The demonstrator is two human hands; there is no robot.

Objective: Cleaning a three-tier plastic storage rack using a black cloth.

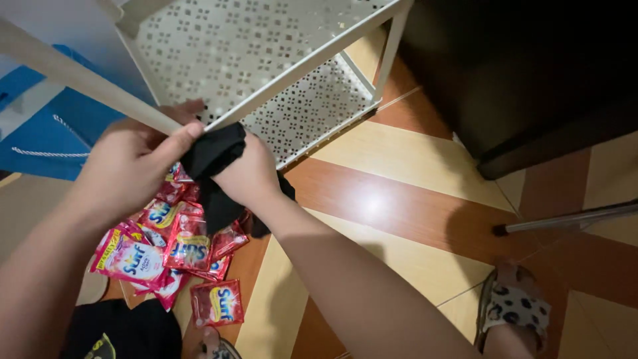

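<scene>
- A person's two hands meet at the front edge of a white perforated metal shelf rack (266, 46), seen from above by the head camera.
- The right hand (249, 174) has its grip clamped on a black cloth (214, 154), which is bunched up against the rack's lower front rail.
- A loose end of the black cloth hangs below the hand, draped over the packets underneath.
- The left hand (133, 163) is also closed on the cloth, its thumb pressing the upper corner of the bundle just under a slanted white rail of the rack.
- Both hands touch the cloth and sit just beside one another, with the cloth between them.
- A heap of red and pink detergent sachets (166, 246) lies on the floor directly below the hands, some overlapping.
- One sachet (217, 302) lies slightly apart at the near edge of the heap.
- The tiled floor (399, 206) shows diagonal bands of cream and reddish brown, with a glare spot near the middle.
- A blue bag with white cord handles (46, 143) stands at the left, behind the left arm.
- A foot in a leopard-print slipper (515, 306) rests on the floor at lower right, well apart from the hands.
- A thin metal rod (565, 219) lies across the floor near the slipper.
- A dark cabinet (525, 73) fills the upper right corner.
</scene>
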